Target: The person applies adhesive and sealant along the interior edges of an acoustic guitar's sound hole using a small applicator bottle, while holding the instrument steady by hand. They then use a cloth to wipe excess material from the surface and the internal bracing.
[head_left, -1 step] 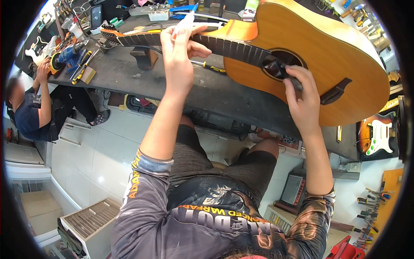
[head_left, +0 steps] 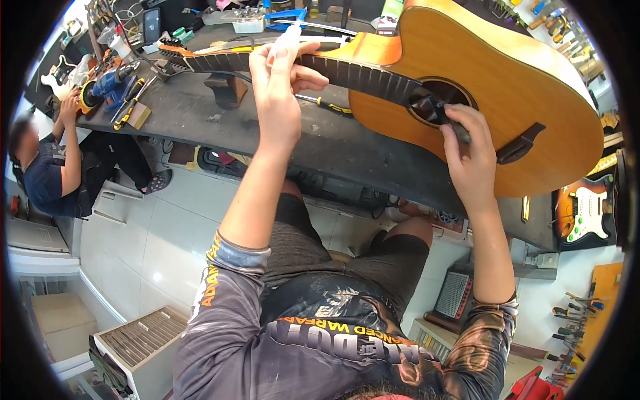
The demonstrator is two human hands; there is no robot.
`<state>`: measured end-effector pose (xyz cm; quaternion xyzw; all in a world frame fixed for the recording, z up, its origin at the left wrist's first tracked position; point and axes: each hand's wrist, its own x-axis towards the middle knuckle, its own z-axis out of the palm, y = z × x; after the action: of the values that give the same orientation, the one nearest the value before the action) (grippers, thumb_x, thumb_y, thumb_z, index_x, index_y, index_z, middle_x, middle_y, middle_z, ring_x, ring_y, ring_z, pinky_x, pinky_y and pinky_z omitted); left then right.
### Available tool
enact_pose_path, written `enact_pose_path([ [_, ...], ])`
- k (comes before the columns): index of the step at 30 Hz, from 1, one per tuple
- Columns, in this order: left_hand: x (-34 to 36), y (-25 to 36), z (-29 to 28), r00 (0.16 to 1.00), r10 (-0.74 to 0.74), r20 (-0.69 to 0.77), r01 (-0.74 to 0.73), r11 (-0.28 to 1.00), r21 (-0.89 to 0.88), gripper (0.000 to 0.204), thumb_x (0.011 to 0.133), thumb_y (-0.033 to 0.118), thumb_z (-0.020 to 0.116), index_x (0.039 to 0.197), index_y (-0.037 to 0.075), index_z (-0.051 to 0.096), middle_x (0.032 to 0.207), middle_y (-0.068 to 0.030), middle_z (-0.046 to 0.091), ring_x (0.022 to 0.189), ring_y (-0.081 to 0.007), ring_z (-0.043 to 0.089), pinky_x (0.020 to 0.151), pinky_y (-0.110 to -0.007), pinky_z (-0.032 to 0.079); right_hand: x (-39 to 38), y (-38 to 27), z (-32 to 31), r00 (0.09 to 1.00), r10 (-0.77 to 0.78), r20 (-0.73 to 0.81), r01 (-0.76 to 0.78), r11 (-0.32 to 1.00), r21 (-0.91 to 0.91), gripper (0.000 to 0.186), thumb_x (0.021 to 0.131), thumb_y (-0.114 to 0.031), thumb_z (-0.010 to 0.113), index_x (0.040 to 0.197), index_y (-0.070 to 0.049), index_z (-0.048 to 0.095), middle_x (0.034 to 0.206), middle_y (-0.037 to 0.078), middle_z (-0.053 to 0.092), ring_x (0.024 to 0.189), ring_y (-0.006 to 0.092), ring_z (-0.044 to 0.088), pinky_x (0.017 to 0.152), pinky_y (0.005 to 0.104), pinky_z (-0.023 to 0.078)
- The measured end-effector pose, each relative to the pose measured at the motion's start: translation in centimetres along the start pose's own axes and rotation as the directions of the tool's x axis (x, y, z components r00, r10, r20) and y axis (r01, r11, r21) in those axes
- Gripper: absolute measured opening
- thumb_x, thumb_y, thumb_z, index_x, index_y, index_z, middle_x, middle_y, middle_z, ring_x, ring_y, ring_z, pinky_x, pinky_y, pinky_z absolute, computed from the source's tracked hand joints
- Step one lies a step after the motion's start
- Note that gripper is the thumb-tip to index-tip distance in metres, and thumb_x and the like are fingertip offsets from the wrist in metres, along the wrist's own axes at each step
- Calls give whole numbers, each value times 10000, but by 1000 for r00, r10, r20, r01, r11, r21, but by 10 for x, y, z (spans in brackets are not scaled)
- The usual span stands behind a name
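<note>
An acoustic guitar (head_left: 513, 87) without strings lies face up on the dark workbench, its neck pointing left. My left hand (head_left: 279, 93) is over the fretboard (head_left: 360, 75), with a small white bottle-like thing (head_left: 293, 32) between thumb and fingers and the other fingers spread over the neck. Beside the sound hole (head_left: 460, 90) my right hand (head_left: 472, 143) pinches a small dark tool (head_left: 440, 112), whose exact kind I cannot make out. Its tip lies over the hole's edge near the end of the fretboard. A dark neck rest (head_left: 225, 91) stands beneath the neck.
Yellow-and-black tools (head_left: 129, 103) and a blue power tool (head_left: 110, 87) lie on the bench's left. A co-worker (head_left: 50, 163) sits there, hands on a yellow disc. A sunburst electric guitar (head_left: 587, 210) stands right of the bench. A screwdriver (head_left: 330, 107) lies near the guitar body.
Only a very slight shift of the whole view shows. Both hands keep the same pose and hold the same things.
</note>
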<state>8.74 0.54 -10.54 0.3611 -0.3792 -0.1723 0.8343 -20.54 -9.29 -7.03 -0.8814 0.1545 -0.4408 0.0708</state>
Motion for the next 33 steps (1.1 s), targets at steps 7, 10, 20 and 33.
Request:
enact_pose_path([
  [7, -59, 6, -14, 989, -101, -112, 66, 958, -281, 282, 1158, 244, 547, 1350, 45, 494, 1078, -77, 616, 892, -172, 643, 731, -355, 541, -17, 2, 12, 992, 91, -88, -90, 996, 19, 357, 961, 48, 737, 1294, -55, 658, 1289, 158, 677, 1187, 343, 686, 997, 412, 566],
  [10, -91, -1, -12, 961, -275, -30, 253, 917, -307, 311, 1170, 333, 521, 1329, 67, 540, 1060, -56, 607, 924, -171, 602, 773, -362, 502, -29, 8, 14, 989, 102, -103, -104, 995, -14, 404, 959, 41, 741, 1333, -68, 636, 1334, 154, 642, 1205, 344, 674, 1012, 415, 565],
  [20, -146, -8, -10, 835, -535, 125, 542, 763, -353, 356, 1134, 275, 639, 1399, 52, 558, 1205, -84, 698, 1028, -175, 684, 875, -348, 560, -110, -9, 32, 876, 221, -428, -207, 975, 80, 471, 958, 103, 707, 1386, -47, 581, 1348, 158, 594, 1010, 201, 670, 794, 284, 571],
  [33, -210, -28, 5, 611, -657, 441, 790, 472, -391, 344, 1087, 148, 711, 1398, 68, 587, 1360, -81, 694, 1267, -187, 673, 1104, -398, 551, -114, -83, 76, 881, 389, 270, -472, 763, 441, 431, 1121, -243, 598, 1480, -5, 618, 1487, 181, 605, 1374, 328, 583, 1175, 428, 444],
])
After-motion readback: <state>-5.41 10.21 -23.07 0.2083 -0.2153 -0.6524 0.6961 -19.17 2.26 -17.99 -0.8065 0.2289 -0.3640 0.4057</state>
